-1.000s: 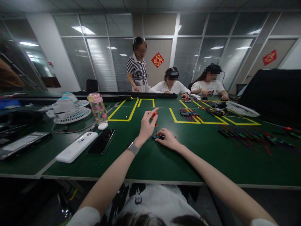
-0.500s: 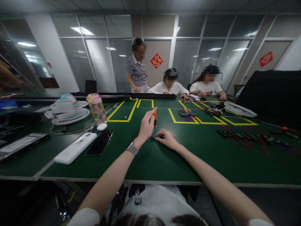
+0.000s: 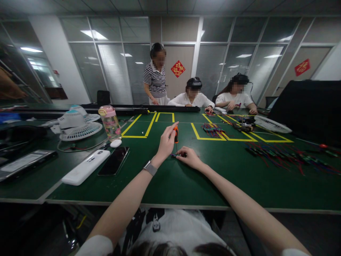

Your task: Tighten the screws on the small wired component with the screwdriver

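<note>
Nearest is the green table (image 3: 170,192), with the person's two bare arms reaching over its near edge. A watch (image 3: 150,168) is on the left wrist. Off to the left lie a long white box (image 3: 85,168) and, just beside it, a black phone (image 3: 114,161). A bit farther, in the middle, the right hand (image 3: 189,156) is low on the table, with its fingers bent and close together on a small board (image 3: 174,155), holding it down; its fingertips are partly hidden. The left hand (image 3: 167,142) is just above and to the left, with its fingers long and nearly straight, and its thumb and fingers hold the orange handle of a screwdriver (image 3: 176,135). The screwdriver stands almost upright, and its thin end points down at the board. So the step in hand looks like turning a screw, but the screw is too small to see. The next move seems to call for a straight screwdriver, a soft twist and a board that cannot slide. Far to the right lies a row of boards with wires (image 3: 290,158). Farther, a small pile of wires (image 3: 213,130) sits over yellow tape (image 3: 197,131), and a pink-topped bottle (image 3: 111,128) stands on the left.
</note>
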### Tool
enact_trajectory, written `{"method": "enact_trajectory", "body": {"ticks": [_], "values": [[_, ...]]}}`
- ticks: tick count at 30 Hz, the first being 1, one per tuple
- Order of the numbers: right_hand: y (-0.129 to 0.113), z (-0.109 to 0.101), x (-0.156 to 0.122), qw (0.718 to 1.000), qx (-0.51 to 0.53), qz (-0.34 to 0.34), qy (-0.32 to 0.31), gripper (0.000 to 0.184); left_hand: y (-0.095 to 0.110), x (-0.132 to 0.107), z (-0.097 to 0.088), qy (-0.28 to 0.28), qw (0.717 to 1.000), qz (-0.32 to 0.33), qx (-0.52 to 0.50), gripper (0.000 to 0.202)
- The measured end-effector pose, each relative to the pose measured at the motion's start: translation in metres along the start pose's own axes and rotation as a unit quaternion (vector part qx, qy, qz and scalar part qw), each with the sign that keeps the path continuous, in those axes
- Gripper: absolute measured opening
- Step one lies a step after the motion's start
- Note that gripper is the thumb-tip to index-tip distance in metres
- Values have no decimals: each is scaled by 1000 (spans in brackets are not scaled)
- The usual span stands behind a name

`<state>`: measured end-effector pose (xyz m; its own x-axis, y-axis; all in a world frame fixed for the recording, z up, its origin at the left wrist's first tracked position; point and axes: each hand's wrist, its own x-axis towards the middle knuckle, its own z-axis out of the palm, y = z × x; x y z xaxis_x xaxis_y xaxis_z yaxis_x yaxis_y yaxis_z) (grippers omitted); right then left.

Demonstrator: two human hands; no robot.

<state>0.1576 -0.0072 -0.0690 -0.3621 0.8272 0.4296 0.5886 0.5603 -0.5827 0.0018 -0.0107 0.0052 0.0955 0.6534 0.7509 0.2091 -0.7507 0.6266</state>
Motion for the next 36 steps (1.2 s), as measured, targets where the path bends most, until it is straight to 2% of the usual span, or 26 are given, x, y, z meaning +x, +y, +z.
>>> {"method": "enact_trajectory", "body": {"ticks": [4, 9, 12, 17, 22, 26, 30, 32, 36], "values": [[1, -1, 0, 1000, 6, -5, -11, 13, -3, 0, 2, -7, 998, -18, -54, 35], [2, -1, 0, 1000, 5, -3, -15, 14, -2, 0, 0, 45, 999, 4, 28, 24], [2, -1, 0, 1000, 4, -1, -15, 13, -2, 0, 0, 25, 999, -9, 24, 29], [4, 0, 1, 1000, -1, -4, -12, 12, -4, 0, 3, -5, 998, -23, -52, 36], [5, -1, 1, 1000, 6, -4, -16, 12, -1, -1, 0, 46, 999, 3, 25, 25], [7, -1, 1, 1000, 8, -3, -15, 12, -1, 0, -1, 24, 999, -6, 35, 32], [8, 0, 1, 1000, 9, -6, -16, 13, -5, 0, 3, 1, 1000, -7, -28, 37], [8, 0, 1, 1000, 10, -7, -15, 13, -6, -1, 4, 12, 999, -1, -30, 36], [8, -1, 2, 1000, 6, -6, -17, 13, 0, -1, 2, 38, 999, 16, 29, 28]]}}
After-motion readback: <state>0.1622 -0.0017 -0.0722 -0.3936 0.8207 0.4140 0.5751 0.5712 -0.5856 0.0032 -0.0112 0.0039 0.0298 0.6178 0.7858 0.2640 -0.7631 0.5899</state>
